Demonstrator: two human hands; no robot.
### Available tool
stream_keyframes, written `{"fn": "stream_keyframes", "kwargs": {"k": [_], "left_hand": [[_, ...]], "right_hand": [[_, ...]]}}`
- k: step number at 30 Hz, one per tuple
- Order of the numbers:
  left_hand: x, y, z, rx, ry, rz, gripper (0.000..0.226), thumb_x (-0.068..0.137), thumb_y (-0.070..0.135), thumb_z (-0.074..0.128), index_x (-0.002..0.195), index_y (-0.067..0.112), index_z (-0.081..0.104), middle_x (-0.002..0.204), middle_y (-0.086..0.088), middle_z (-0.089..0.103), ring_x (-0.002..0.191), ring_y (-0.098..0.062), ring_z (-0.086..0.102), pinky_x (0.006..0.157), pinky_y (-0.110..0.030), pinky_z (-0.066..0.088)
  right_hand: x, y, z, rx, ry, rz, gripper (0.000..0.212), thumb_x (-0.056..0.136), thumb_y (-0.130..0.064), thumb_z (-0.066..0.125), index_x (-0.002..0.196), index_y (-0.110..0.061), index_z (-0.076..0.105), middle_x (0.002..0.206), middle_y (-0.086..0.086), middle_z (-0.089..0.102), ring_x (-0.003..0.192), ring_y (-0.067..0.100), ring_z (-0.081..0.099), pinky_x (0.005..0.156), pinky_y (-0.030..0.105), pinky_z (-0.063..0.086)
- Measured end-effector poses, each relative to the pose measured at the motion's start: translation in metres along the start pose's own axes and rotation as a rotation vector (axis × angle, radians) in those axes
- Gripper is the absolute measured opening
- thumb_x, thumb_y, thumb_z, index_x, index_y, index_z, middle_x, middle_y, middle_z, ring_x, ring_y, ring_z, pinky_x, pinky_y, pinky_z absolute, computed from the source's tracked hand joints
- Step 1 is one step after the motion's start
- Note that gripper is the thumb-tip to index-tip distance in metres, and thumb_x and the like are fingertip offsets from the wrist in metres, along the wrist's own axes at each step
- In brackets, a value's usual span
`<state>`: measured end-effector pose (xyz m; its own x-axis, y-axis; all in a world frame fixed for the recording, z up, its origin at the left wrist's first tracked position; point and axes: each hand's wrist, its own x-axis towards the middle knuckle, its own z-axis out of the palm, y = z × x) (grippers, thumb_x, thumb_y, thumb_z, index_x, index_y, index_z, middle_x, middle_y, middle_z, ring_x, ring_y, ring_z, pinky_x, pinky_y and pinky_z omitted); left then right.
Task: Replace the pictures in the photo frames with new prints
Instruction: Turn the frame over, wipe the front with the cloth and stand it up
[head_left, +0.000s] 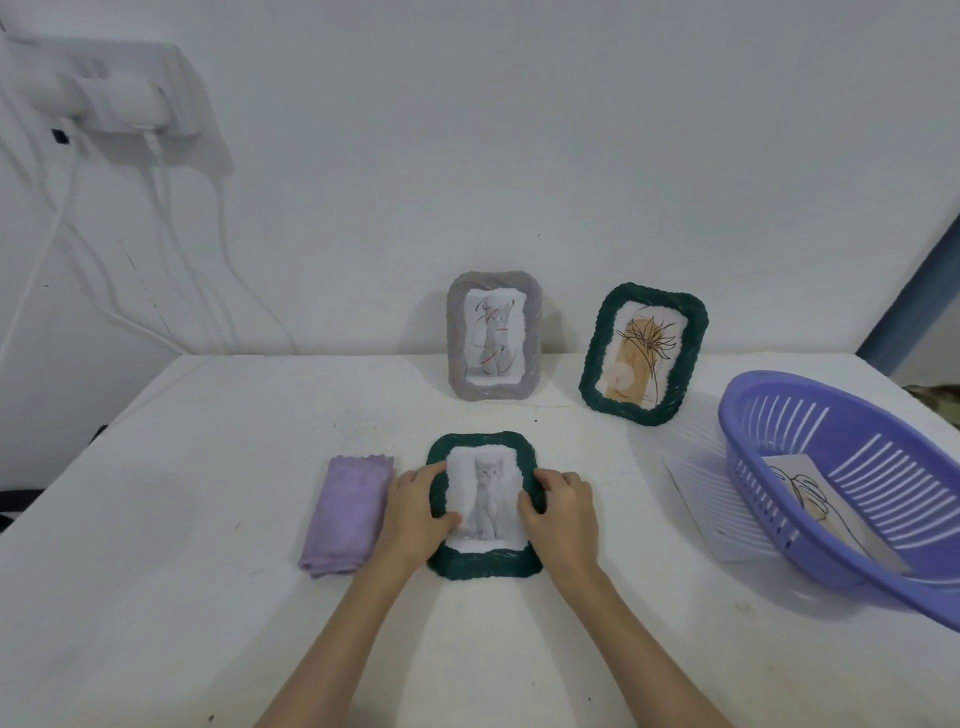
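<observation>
The table (208, 519) carries everything, and the flat frame (485, 564) lying near its front middle serves as the landmark. To the right of it sits the purple basket (779, 415), tilted, with one print (810, 499) inside showing a line drawing; a white sheet (696, 499) lies partly under the basket's near side. Behind the flat frame stand a grey frame (493, 335) and, right of that, a green frame (644, 353), both upright against the wall. Just left of the flat frame lies a folded purple cloth (348, 514).

The flat frame lies face up with a cat picture (485, 499) in it. The left hand (415, 509) holds its left edge, fingers curled, thumb on the picture; the right hand (563, 512) grips the right edge likewise.

Risks, as I judge them: thumbs pressing the paper may crease or smudge it, and lifting the frame unevenly may let the back or picture slip out.
</observation>
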<state>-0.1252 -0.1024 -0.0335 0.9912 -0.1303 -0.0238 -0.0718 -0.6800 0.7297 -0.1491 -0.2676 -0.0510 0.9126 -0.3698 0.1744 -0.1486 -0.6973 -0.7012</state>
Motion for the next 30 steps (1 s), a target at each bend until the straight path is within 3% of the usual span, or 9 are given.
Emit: {"fn": "stream_keyframes", "kwargs": {"k": [2,6,9,12,17,20,25,28,30], "left_hand": [[-0.003,0.004,-0.001,-0.29,-0.002,-0.025,0.064,0.073,-0.005,0.069,0.129,0.013,0.046,0.121,0.002,0.053,0.113,-0.016,0.049,0.085,-0.009,0.04],[0.0,0.01,-0.001,-0.606,-0.01,0.01,0.076,0.068,-0.02,0.061,0.125,0.029,0.047,0.119,0.009,0.054,0.104,-0.018,0.06,0.074,-0.017,0.052],[0.001,0.013,-0.006,-0.687,-0.093,-0.054,0.081,0.069,-0.023,0.059,0.131,0.025,0.044,0.109,0.006,0.057,0.094,-0.006,0.057,0.068,-0.01,0.051],[0.003,0.009,-0.008,-0.69,-0.13,-0.08,0.075,0.068,-0.023,0.058,0.129,0.02,0.049,0.123,-0.006,0.055,0.105,-0.015,0.054,0.072,-0.013,0.05],[0.005,0.013,-0.018,-0.845,-0.112,-0.053,0.075,0.07,-0.024,0.058,0.126,0.026,0.051,0.124,0.003,0.054,0.103,-0.017,0.061,0.073,-0.02,0.054],[0.006,0.015,-0.032,-0.964,-0.077,0.006,0.075,0.071,-0.024,0.058,0.127,0.026,0.053,0.125,0.009,0.058,0.103,-0.019,0.064,0.084,-0.033,0.056],[0.008,0.02,-0.057,-1.069,-0.016,0.098,0.076,0.068,-0.021,0.062,0.129,0.024,0.052,0.115,0.017,0.066,0.106,-0.023,0.064,0.088,-0.041,0.054],[0.011,0.022,-0.068,-1.092,0.024,0.136,0.074,0.071,-0.024,0.056,0.13,0.021,0.05,0.111,0.019,0.067,0.101,-0.017,0.067,0.078,-0.033,0.057],[0.015,0.02,-0.072,-1.111,0.046,0.146,0.074,0.072,-0.025,0.054,0.129,0.021,0.05,0.112,0.02,0.066,0.097,-0.014,0.068,0.072,-0.028,0.057]], "right_hand": [[-0.001,-0.002,0.0,0.11,0.034,-0.005,0.04,0.086,-0.01,0.058,0.126,-0.012,0.053,0.096,0.004,0.063,0.101,0.019,0.047,0.08,0.02,0.039],[0.003,-0.007,-0.001,0.152,0.137,0.013,0.053,0.081,-0.008,0.064,0.13,-0.016,0.047,0.101,0.004,0.06,0.096,0.017,0.043,0.082,0.026,0.04],[0.007,-0.002,-0.003,0.108,0.1,0.094,0.058,0.08,-0.016,0.067,0.133,-0.016,0.042,0.112,0.01,0.059,0.104,0.023,0.044,0.088,0.033,0.041],[0.006,0.002,-0.006,0.139,0.041,0.107,0.059,0.081,-0.022,0.067,0.134,-0.016,0.04,0.119,0.009,0.057,0.11,0.022,0.04,0.091,0.032,0.039],[0.013,-0.006,-0.014,0.359,0.037,0.059,0.062,0.08,-0.019,0.07,0.134,-0.02,0.04,0.118,0.003,0.055,0.094,0.015,0.048,0.082,0.024,0.044],[0.026,-0.017,-0.026,0.589,-0.101,0.119,0.064,0.081,-0.019,0.069,0.135,-0.021,0.036,0.113,0.005,0.058,0.081,0.011,0.058,0.069,0.018,0.048],[0.044,-0.045,-0.038,0.885,-0.288,0.054,0.058,0.086,-0.012,0.063,0.136,-0.026,0.037,0.107,-0.009,0.066,0.102,0.007,0.062,0.08,0.023,0.055],[0.054,-0.062,-0.039,0.919,-0.294,-0.051,0.068,0.087,-0.005,0.059,0.142,-0.03,0.028,0.129,-0.001,0.058,0.118,0.013,0.056,0.098,0.038,0.049],[0.058,-0.073,-0.039,0.94,-0.309,-0.116,0.074,0.087,0.001,0.056,0.144,-0.03,0.022,0.124,-0.01,0.06,0.117,0.01,0.056,0.101,0.04,0.046]]}}
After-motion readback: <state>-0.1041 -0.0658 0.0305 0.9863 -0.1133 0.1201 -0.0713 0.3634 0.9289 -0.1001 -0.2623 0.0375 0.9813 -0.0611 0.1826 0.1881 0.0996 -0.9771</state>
